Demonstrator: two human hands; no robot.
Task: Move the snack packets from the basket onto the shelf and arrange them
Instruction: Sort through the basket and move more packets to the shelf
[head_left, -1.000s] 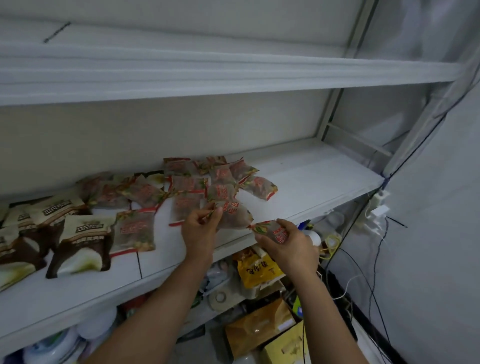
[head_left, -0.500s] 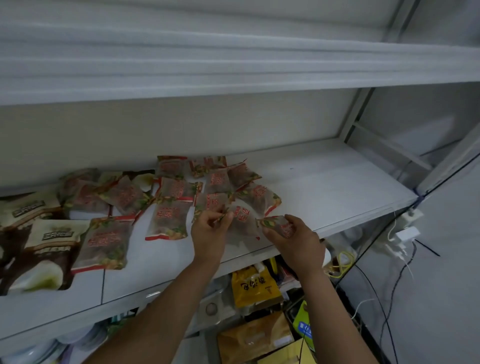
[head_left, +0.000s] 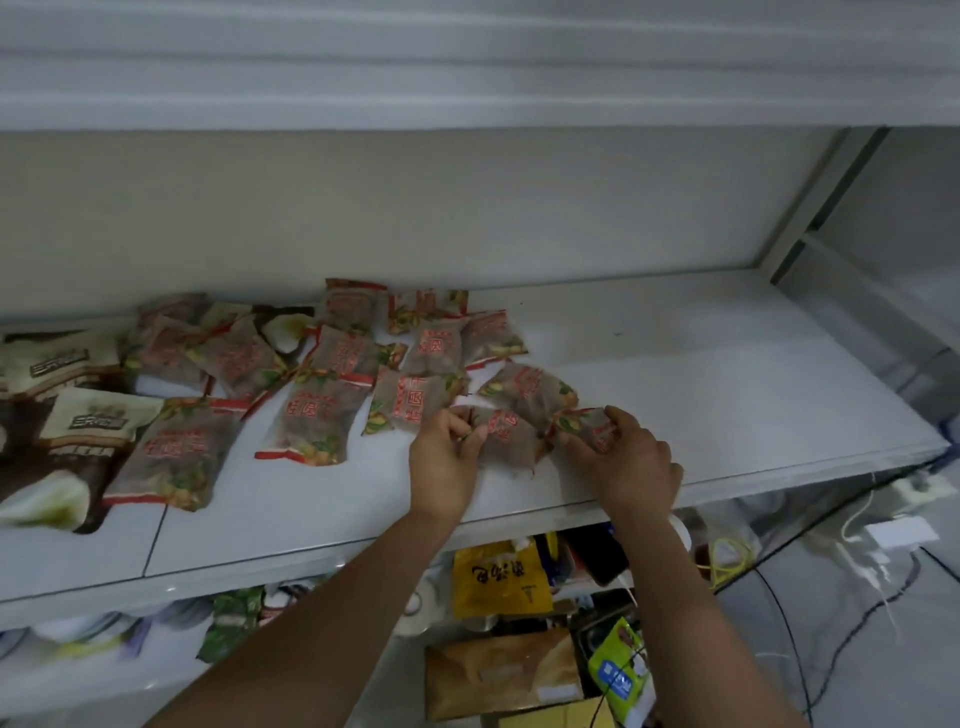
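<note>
Several brown snack packets with red print (head_left: 317, 415) lie spread over the white shelf (head_left: 701, 395), from its middle toward the left. My left hand (head_left: 441, 457) pinches the left edge of one packet (head_left: 506, 439) lying near the shelf's front edge. My right hand (head_left: 623, 457) grips a small packet (head_left: 584, 423) just to the right of it, low over the shelf. The two packets touch. No basket is in view.
Larger brown-and-cream bags (head_left: 78, 415) lie at the shelf's left end. Another shelf board (head_left: 467, 78) runs overhead. Below are a yellow bag (head_left: 498, 577), a cardboard box (head_left: 504, 675) and clutter. Cables and a power strip (head_left: 919, 483) hang at the right.
The view has shifted left and closer. My right hand has carried its packet up over the front edge onto the shelf, beside the packet my left hand still pinches.
</note>
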